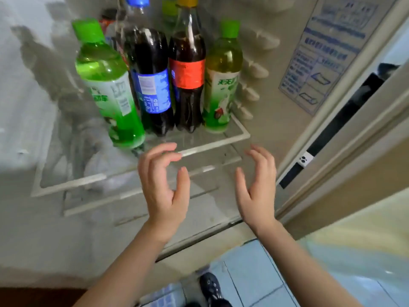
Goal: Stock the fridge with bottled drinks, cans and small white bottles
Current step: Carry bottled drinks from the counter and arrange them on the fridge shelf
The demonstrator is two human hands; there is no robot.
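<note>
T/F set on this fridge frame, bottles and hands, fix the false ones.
1. The left hand and right hand hold nothing. True.
2. The dark cola bottle with the red label has a yellow cap, the dark cola bottle with the blue label a blue one. True.
3. The blue-label bottle stands right of the red-label one. False: left of it.
4. The bright green plastic bottle with the green cap is leftmost in front. True.
5. The left hand grips it. False: it is apart, before the glass shelf.
</note>
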